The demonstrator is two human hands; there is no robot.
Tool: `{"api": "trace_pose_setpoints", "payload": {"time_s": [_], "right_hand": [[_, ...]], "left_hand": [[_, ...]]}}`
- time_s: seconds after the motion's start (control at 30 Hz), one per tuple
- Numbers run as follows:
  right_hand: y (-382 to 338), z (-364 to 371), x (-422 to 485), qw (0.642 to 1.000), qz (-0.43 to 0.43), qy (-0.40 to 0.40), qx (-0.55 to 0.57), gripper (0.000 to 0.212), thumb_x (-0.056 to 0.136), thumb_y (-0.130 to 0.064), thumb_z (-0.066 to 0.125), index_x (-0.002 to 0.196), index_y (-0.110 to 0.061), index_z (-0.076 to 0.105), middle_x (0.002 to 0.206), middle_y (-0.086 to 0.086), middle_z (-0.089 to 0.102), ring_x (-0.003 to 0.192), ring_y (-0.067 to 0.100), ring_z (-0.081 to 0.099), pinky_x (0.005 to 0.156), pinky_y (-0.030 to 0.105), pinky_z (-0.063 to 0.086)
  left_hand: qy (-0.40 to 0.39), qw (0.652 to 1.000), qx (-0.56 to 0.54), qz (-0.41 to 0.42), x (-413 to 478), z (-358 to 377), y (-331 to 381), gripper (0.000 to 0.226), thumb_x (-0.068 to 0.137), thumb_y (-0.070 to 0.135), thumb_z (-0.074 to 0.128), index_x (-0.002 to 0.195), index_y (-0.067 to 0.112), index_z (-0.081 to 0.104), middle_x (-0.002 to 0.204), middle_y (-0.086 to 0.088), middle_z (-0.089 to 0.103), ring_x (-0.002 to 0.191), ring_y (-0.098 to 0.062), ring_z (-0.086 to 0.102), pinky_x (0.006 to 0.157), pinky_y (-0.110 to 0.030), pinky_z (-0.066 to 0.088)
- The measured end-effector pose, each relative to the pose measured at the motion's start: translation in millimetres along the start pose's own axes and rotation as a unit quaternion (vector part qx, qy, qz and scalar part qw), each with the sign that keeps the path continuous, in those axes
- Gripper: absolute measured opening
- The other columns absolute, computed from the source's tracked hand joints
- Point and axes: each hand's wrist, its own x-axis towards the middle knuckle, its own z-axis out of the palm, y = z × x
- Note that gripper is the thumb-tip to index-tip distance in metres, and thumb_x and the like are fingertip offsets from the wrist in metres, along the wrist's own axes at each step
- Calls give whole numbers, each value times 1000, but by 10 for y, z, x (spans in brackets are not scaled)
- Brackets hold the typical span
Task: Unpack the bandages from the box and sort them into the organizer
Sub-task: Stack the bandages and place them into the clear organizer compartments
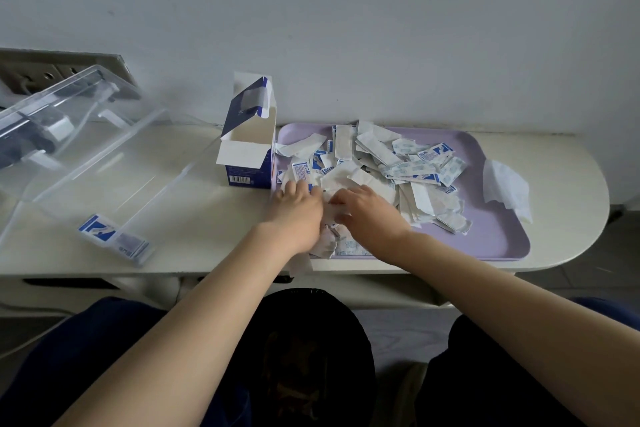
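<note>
A loose pile of wrapped bandages [388, 166], white and blue-printed, covers most of the lavender tray [498, 239] on the right half of the white table [207, 218]. A few wrappers hang over the tray's near-left edge.

The left hand [298, 208] and the right hand [367, 208] rest palm-down on the near-left part of the pile, close together. Fingers of both hands curl around a white wrapper [334, 210] held between them; the exact grip of each hand is partly hidden by the knuckles.

The bandage box [247, 139], blue and white, stands upright and touches the tray's left edge. Its top flaps are open.

The clear plastic organizer [100, 163] lies on the left part of the table, with its transparent lid [59, 107] raised and tilted toward the far left. One blue-and-white bandage packet [114, 234] lies at the organizer's near edge; whether it is inside a compartment cannot be told.

A crumpled white tissue [507, 187] lies over the tray's right rim. A pale wall [346, 10] stands behind the table.
</note>
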Motion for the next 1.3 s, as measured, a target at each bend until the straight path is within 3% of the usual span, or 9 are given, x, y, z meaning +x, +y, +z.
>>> {"api": "trace_pose_setpoints", "payload": {"time_s": [0.1,0.23,0.43,0.53,0.67,0.87,1.0,1.13,1.3], "right_hand": [[31,-31,5,999,1,22,-34,20,93,-13,50,112,-12,58,110,7,60,106,25,46,86,32,37],[32,10,-3,998,26,50,42,26,91,-4,52,115,-9,55,116,8,55,109,25,44,89,27,34],[-37,148,-46,987,43,44,151,43,84,12,47,124,-2,44,126,15,44,117,27,44,92,21,32],[-24,162,-42,991,18,44,125,37,85,13,46,119,-1,52,122,15,47,111,28,50,92,22,37],[33,135,-9,997,-20,55,55,34,81,15,50,109,0,61,114,14,53,102,31,55,85,42,48],[29,38,-5,983,-115,107,-92,33,64,13,67,92,-4,62,90,10,61,80,31,59,68,35,53],[-57,-48,-85,976,-143,106,-129,18,79,-7,70,93,-5,57,78,8,60,64,28,61,56,31,47],[-135,-118,-119,982,-123,48,-133,27,90,-8,56,115,-11,44,103,5,58,86,27,61,62,31,41],[-242,-231,-238,992,-100,-1,-76,14,98,-14,41,111,-11,39,107,7,58,88,32,59,63,37,40]], "left_hand": [[2,999,1,-37,-28,-54,-83,35,93,16,47,127,10,42,130,-15,37,123,-31,34,96,-36,33],[-4,994,-94,-61,-22,-30,-134,23,91,1,46,113,9,51,120,-12,43,92,-26,49,72,-32,39],[-18,983,-177,-53,30,58,-47,30,90,-3,46,118,4,38,119,-16,39,110,-34,45,90,-40,44],[-12,983,-176,-49,26,67,-31,33,89,-6,44,119,5,36,116,-15,39,107,-34,47,87,-42,45],[5,989,-150,2,-8,66,-19,27,91,-1,44,116,6,40,116,-12,42,105,-33,51,85,-41,44],[49,996,-75,20,-116,-36,2,29,92,-2,36,118,6,42,109,-13,57,96,-31,60,69,-35,41],[39,997,-64,22,-225,-103,-6,31,93,-1,35,122,6,37,109,-13,58,94,-30,60,64,-32,37],[31,996,-75,23,-326,-214,-58,24,96,8,36,119,10,36,107,-12,60,75,-27,51,58,-32,32],[54,996,-53,54,-492,-309,-157,18,93,5,36,107,15,35,90,-9,55,68,-27,43,53,-34,27]]}}
